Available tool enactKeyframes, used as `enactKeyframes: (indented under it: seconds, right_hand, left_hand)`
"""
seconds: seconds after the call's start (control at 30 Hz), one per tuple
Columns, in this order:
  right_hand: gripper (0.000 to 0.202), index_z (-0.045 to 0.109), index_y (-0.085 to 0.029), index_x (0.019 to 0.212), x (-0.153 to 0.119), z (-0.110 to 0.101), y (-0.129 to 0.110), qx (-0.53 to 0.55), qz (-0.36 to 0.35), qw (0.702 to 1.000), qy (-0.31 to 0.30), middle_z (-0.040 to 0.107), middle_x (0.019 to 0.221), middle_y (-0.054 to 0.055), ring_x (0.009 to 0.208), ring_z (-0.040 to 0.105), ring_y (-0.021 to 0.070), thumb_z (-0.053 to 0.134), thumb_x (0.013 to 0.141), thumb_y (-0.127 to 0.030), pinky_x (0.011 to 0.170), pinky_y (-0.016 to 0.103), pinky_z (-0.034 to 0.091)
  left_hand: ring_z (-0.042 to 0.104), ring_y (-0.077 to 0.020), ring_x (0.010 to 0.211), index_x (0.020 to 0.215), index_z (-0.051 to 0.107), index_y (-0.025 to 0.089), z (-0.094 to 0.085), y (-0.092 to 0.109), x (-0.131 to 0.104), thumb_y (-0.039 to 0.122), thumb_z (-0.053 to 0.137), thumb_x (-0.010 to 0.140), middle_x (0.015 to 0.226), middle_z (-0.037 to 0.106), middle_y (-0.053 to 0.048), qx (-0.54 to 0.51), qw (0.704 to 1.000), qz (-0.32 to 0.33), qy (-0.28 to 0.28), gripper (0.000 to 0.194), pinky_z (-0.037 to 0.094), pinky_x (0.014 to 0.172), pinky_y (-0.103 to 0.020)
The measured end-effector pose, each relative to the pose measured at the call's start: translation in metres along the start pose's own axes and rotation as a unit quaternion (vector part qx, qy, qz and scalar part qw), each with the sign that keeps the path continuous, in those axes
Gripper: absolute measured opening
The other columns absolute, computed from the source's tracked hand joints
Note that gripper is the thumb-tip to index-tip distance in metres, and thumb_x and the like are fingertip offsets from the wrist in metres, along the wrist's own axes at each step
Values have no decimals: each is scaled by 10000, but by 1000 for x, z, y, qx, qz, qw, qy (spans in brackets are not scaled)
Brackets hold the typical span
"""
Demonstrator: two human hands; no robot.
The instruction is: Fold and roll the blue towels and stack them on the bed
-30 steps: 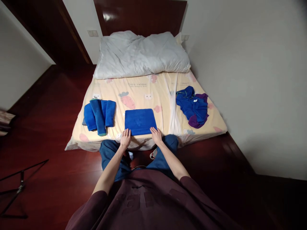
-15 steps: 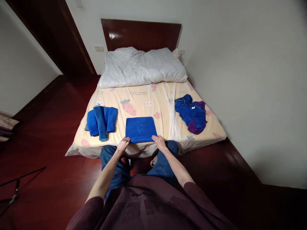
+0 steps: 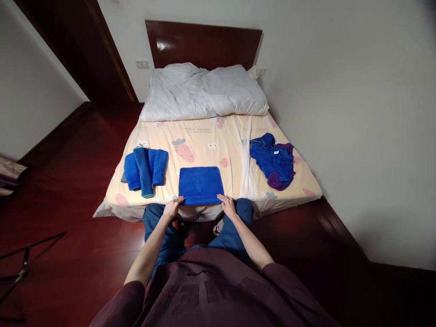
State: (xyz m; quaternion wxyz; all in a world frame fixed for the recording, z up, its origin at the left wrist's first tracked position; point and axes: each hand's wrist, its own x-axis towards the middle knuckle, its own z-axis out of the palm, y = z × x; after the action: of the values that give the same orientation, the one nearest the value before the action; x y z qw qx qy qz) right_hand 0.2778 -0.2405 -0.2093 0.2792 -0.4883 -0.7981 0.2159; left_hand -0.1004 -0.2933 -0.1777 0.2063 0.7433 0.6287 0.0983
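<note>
A blue towel (image 3: 200,181), folded into a flat rectangle, lies at the bed's near edge with a narrow fold along its front. At its front left corner, my left hand (image 3: 173,207) grips the cloth with the fingers over the edge. My right hand (image 3: 227,205) does the same at the front right corner. The thumbs are partly hidden. To the left rest several rolled blue towels (image 3: 146,170), one laid across the others. On the right is a loose heap of blue and purple cloths (image 3: 274,161) with a small white label.
The bed (image 3: 200,141) has a yellow sheet with carrot prints. A white quilt (image 3: 204,93) is bunched against the dark wooden headboard (image 3: 204,43). A black metal stand (image 3: 25,261) is on the red floor at lower left. A wall runs along the right.
Both hands stay at the towel's front corners, with only slight shifts of the fingers. The view has tilted a little; the other cloths lie as before.
</note>
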Motion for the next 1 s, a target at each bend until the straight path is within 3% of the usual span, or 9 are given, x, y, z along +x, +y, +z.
enactKeyframes:
  seconds: [0.17,0.73,0.87,1.0]
  right_hand:
    - [668,776,-256,1263,1,0,0,4,6,1000,5,725,1373,46,1341,662,216,457,782,78,1189,475,476]
    - [556,808,-250,1193,8,-11,1,61,33,997,19,772,1284,48,1253,718,232,486,812,-5,1150,458,527]
    - [427,811,-249,1159,15,-15,3,97,65,993,37,798,1214,62,1154,754,249,544,853,-116,1115,453,553]
    - [325,800,-216,1134,21,-12,5,134,106,982,82,802,1183,104,1128,754,280,589,893,-272,1069,459,573]
  left_hand:
    - [539,-201,1450,1453,659,260,1,8,2,-13,430,921,1549,572,-31,14,1000,-24,14,640,493,1173,-335]
    - [628,-244,1362,1375,718,270,-7,3,4,2,473,848,1472,647,-18,-54,997,-44,33,641,513,1142,-371]
    - [697,-256,1251,1254,765,235,-11,-1,10,111,508,871,1314,751,-50,-164,981,-50,87,478,519,1128,-386]
    - [729,-262,1145,1214,722,182,-11,-1,16,350,526,957,1190,782,-94,-224,962,-66,140,364,555,1060,-396]
